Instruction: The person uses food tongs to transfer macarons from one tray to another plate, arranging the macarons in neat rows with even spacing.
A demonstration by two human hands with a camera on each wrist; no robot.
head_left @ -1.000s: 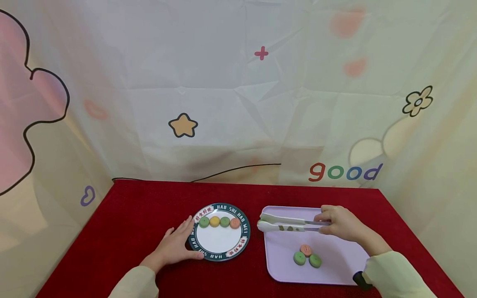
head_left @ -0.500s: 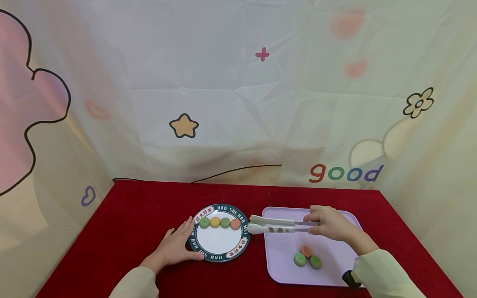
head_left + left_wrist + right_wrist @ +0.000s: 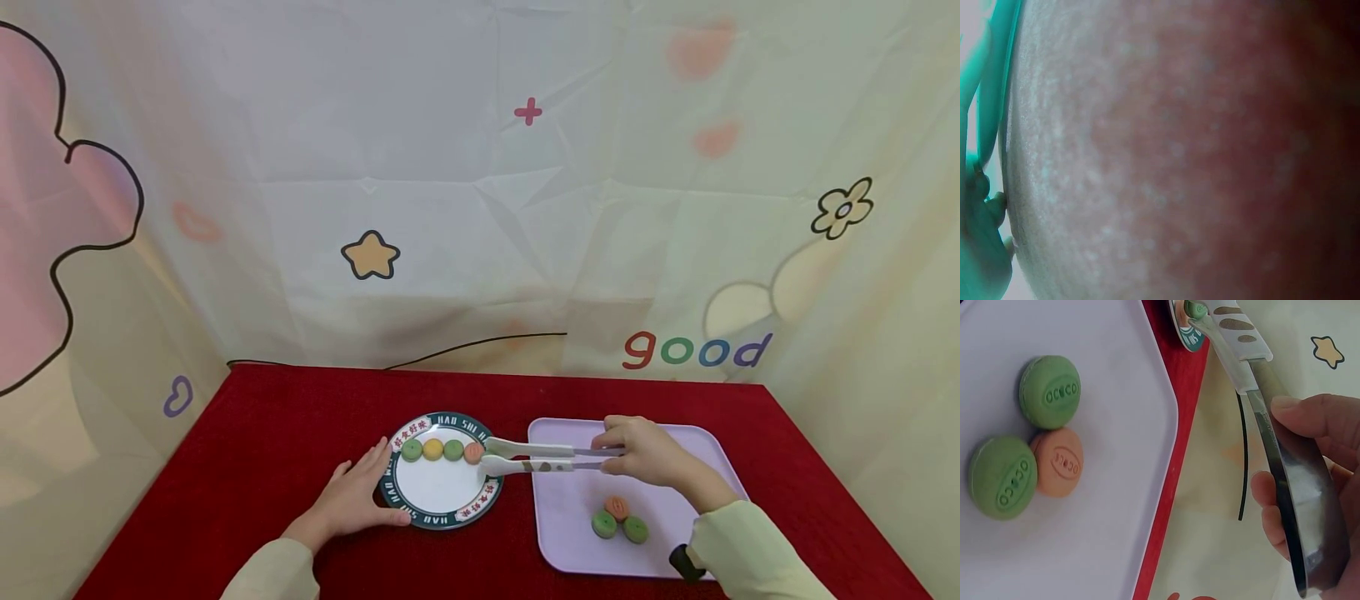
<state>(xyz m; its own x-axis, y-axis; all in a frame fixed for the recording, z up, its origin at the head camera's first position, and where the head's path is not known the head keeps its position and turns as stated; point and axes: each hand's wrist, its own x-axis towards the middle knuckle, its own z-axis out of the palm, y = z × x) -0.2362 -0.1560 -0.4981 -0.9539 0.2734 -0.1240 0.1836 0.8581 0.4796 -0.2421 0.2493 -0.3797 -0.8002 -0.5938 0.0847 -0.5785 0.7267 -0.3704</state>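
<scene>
"How's the table (image 3: 300,417) laid out?"

"The tray (image 3: 570,550) sits to the right and the plate (image 3: 438,483) just left of it, each, I'd say, put within easy reach of one hand."

"What are the hands doing?"

"The left hand (image 3: 351,498) rests against the plate's left rim, fingers straight and thumb apart, clasping nothing; my guess is it's there to steady it. The right hand (image 3: 645,450) is above the tray, fingers clamped on the metal part of the tongs (image 3: 536,466), probably so the white tips can reach across to the plate's right rim."

"Anything between those tips?"

"A green macaron (image 3: 1195,309) shows by them from the right wrist, but I can't tell whether it's pinched."

"And the other sweets?"

"Four line the plate, presumably for neatness: green (image 3: 412,450), yellow (image 3: 432,450), green (image 3: 453,450), orange (image 3: 473,452). The tray carries a huddled trio (image 3: 617,507), one orange touching two greens."
</scene>
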